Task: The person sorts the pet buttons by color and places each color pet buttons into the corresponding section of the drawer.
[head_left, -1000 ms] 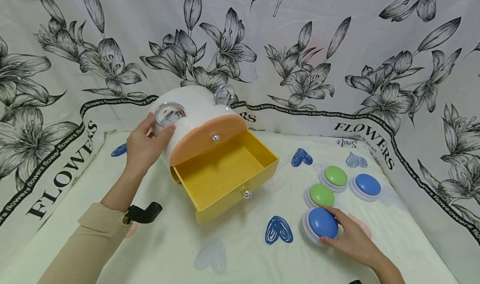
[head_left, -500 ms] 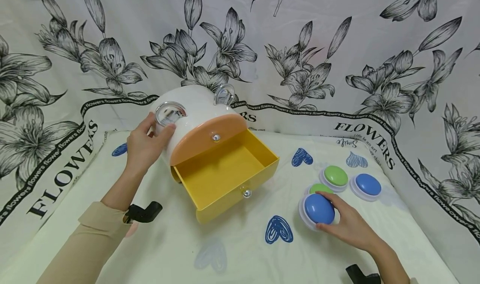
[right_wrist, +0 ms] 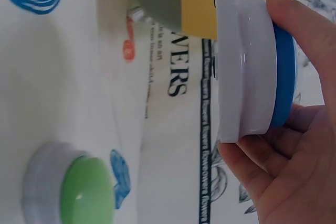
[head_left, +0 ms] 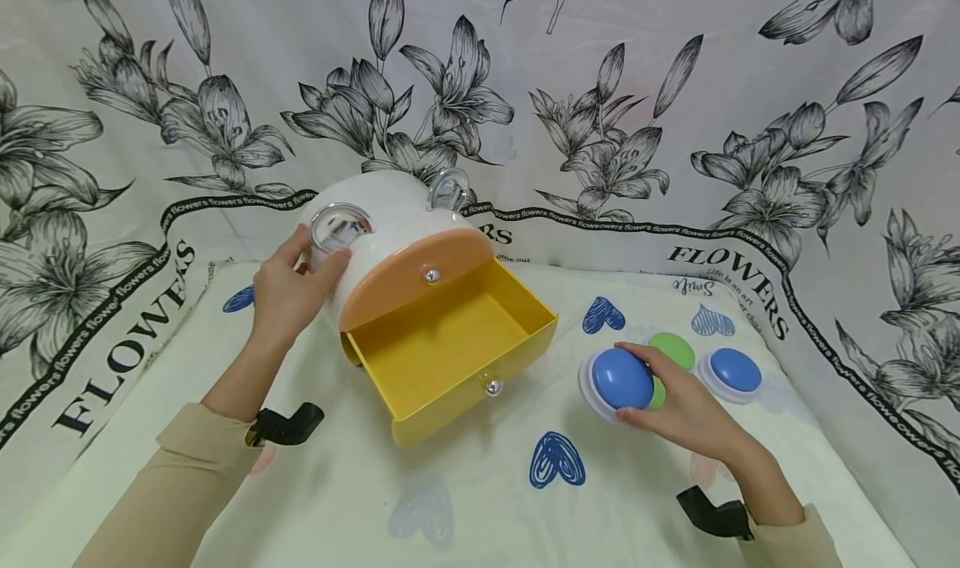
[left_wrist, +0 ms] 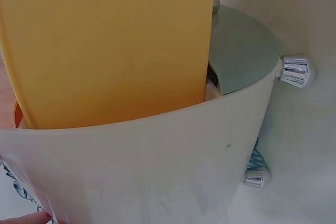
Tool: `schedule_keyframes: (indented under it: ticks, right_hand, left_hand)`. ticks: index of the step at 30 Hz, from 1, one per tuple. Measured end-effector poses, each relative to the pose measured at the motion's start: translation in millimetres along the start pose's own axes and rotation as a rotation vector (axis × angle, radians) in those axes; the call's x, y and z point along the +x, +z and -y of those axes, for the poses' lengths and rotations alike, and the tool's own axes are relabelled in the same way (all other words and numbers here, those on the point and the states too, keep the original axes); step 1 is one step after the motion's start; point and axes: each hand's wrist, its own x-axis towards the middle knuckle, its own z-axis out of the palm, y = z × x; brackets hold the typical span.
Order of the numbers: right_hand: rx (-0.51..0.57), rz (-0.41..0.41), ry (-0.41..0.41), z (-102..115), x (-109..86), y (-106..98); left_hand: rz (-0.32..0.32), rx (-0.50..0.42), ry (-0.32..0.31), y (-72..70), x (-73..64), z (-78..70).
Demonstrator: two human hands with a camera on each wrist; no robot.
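Note:
A white rounded drawer box (head_left: 390, 205) with clear round ears and an orange upper front stands left of centre in the head view. Its yellow drawer (head_left: 442, 343) is pulled out, with no item inside. My left hand (head_left: 292, 289) grips the box's left side, thumb beside the near ear. In the left wrist view only a fingertip (left_wrist: 31, 219) shows against the white wall. My right hand (head_left: 690, 405) holds a blue push button (head_left: 622, 378) with a white base above the bed, to the right of the drawer. The right wrist view shows thumb and fingers pinching its rim.
Behind the held button, a green push button (head_left: 671, 351) lies partly hidden, with a sliver of green below it. Another blue push button (head_left: 736, 370) lies to their right. A flower-printed cloth (head_left: 570, 134) hangs behind the heart-printed sheet (head_left: 495, 510).
My right hand has lifted the blue push button and carried it up and slightly left, in front of the green ones. My left hand and the drawer box have stayed still.

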Motion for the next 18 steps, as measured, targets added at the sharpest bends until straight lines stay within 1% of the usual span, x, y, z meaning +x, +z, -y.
schedule_keyframes:
  ticks: [10,18]
  right_hand:
    - [0.005,-0.006,-0.093,28.2,28.0,-20.0]
    - [0.008,0.023,-0.157,50.6,53.3,-24.6]
  left_hand:
    - [-0.003,0.007,-0.004,-0.2,0.8,-0.5]
    - [-0.005,0.002,0.004,-0.2,0.4,-1.3]
